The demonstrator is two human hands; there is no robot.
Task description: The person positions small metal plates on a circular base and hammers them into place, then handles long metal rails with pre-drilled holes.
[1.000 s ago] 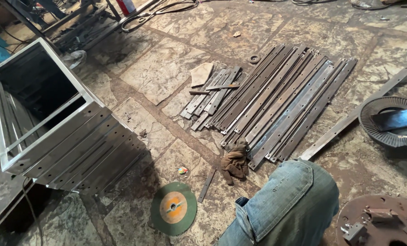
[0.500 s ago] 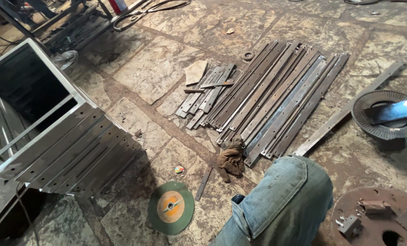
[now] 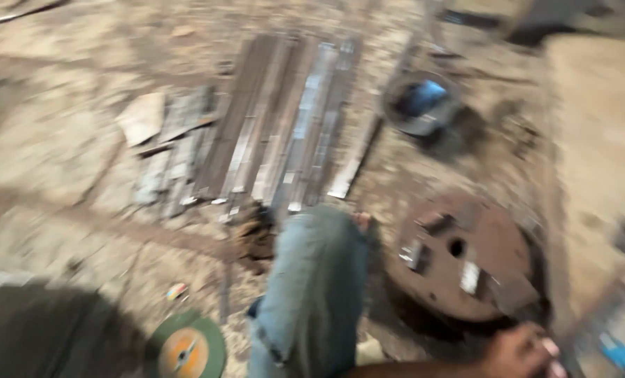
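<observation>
- Your right hand [image 3: 519, 353] shows at the bottom right of the frame, with the forearm running in along the lower edge. The picture is badly blurred, so you cannot tell whether the fingers are curled around anything or loose.
- Your left hand is out of view.
- The thing nearest that hand is the rusty round metal disc [image 3: 466, 259], lying flat on the stone floor [image 3: 53, 140] just above and left of the hand, in the lower right part of the frame. It has a dark hole near its middle and a few small blocky pieces on its face. The hand sits at the disc's lower right edge; whether it touches the rim is not clear.
- Your knee in blue jeans [image 3: 316, 287] fills the lower middle of the frame, just left of the disc.
- A bundle of long flat metal strips [image 3: 284, 119] lies side by side on the floor in the upper middle, well apart from the hand, running from the top of the frame down toward the knee.
- Shorter metal offcuts [image 3: 176, 150] lie to the left of the strips.
- A dark crumpled lump [image 3: 256, 234], perhaps a glove or rag, sits at the near end of the strips, just left of the knee.
- A green cutting disc with an orange centre [image 3: 186, 350] lies at the bottom, left of the knee.
- A round grey object with a blue patch [image 3: 421, 101] sits in the upper right, above the rusty disc.
</observation>
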